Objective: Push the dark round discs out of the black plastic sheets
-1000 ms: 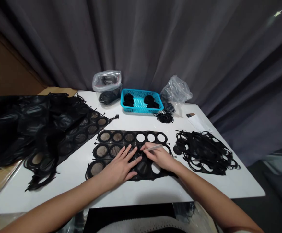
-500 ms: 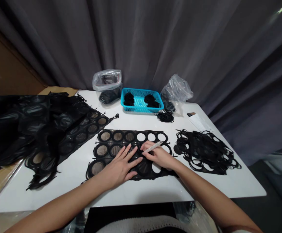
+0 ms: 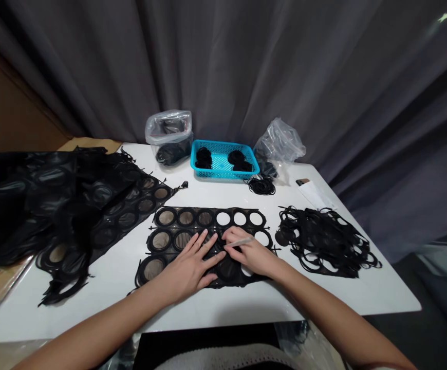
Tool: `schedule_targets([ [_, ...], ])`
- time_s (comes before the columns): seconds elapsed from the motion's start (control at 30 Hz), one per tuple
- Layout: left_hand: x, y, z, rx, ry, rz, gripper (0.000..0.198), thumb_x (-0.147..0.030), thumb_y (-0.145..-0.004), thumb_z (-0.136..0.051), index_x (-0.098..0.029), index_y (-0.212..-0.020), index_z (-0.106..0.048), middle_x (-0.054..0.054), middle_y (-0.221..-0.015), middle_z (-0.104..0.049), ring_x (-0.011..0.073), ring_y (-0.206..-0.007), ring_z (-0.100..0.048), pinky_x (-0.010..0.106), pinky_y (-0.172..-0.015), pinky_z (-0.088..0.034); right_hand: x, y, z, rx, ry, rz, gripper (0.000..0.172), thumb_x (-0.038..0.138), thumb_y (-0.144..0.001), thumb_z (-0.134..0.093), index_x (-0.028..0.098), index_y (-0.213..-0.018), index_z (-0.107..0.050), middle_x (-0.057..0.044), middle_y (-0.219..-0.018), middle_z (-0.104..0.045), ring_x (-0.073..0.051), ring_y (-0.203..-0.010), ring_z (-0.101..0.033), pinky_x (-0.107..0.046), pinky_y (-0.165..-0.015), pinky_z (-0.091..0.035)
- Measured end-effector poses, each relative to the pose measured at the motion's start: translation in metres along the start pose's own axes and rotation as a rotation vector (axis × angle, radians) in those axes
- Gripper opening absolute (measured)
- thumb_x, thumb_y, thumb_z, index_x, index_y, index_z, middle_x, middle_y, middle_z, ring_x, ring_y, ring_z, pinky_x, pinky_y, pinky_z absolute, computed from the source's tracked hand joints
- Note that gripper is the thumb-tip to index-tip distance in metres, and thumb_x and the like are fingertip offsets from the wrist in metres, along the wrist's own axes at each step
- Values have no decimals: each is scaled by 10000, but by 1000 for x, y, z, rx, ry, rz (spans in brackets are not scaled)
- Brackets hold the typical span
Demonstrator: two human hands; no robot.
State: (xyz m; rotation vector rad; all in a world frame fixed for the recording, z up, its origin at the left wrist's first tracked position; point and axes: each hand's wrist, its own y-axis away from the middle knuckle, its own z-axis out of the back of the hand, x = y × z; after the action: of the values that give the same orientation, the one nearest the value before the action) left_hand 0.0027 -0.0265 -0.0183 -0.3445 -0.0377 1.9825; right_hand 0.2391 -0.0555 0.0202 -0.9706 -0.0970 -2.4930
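Observation:
A black sheet of die-cut rings lies flat on the white table in front of me. My left hand rests flat on it, fingers spread, pressing the sheet down. My right hand is closed round a thin pale stick-like tool, its tip down on a ring in the middle row beside my left fingertips. Several holes on the sheet's right side show the white table through them; rings on the left side still hold their mesh centres.
A heap of stripped black sheets lies to the right. A pile of uncut black sheets covers the left. At the back stand a blue basket with black pieces, two plastic bags and loose rings.
My right hand has dropped the tool's angle and shifted slightly left and toward me over the ring. My left hand stays pressed on the sheet.

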Motion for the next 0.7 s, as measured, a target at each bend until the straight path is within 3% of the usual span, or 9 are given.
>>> schedule_targets([
  [0.1,0,0,0,4,-2,-2,656,-348,-910,-664,-288,-1507,-398,105,-1646,-156,381,-1499,-140,561,-1177,-263,1,1,-13,-25,182,29,128,107,-949,-473,196,-951,-564,-96,-1051,-607,-224,-958,-531,-360,-850,-458],
  [0.17,1,0,-1,-10,2,-6,632,-356,-919,-654,-290,-1499,-412,98,-1645,-164,379,-1500,-143,564,-1179,-252,-6,-1,-13,-122,222,-8,151,104,-950,-448,193,-939,-570,-97,-995,-627,-234,-923,-543,-364,-837,-452],
  [0.3,3,-2,0,-6,3,-6,598,-403,-939,-629,-309,-1491,-419,84,-1639,-200,374,-1500,-146,566,-1174,-259,-28,-1,15,-450,81,-238,170,191,-979,-416,201,-934,-579,-42,-837,-623,-191,-711,-550,-312,-714,-442],
  [0.37,-1,-1,4,8,0,-3,598,-418,-948,-617,-294,-1495,-411,92,-1630,-230,367,-1500,-152,560,-1173,-263,-33,4,30,-504,43,-310,174,250,-988,-425,206,-961,-591,-20,-804,-616,-172,-628,-519,-297,-653,-419],
  [0.53,-26,14,15,56,26,-76,609,-424,-958,-601,-250,-1502,-392,129,-1589,-323,311,-1477,-276,512,-1189,-258,-14,28,30,-445,-28,-308,196,302,-992,-432,210,-984,-605,-31,-864,-635,-187,-742,-576,-302,-716,-433],
  [0.7,-44,30,8,51,-13,-18,616,-391,-942,-634,-274,-1498,-397,157,-1607,-265,345,-1472,-274,545,-1158,-291,21,44,3,-148,-196,-228,169,257,-998,-441,226,-993,-607,-31,-995,-657,-188,-935,-605,-303,-835,-448],
])
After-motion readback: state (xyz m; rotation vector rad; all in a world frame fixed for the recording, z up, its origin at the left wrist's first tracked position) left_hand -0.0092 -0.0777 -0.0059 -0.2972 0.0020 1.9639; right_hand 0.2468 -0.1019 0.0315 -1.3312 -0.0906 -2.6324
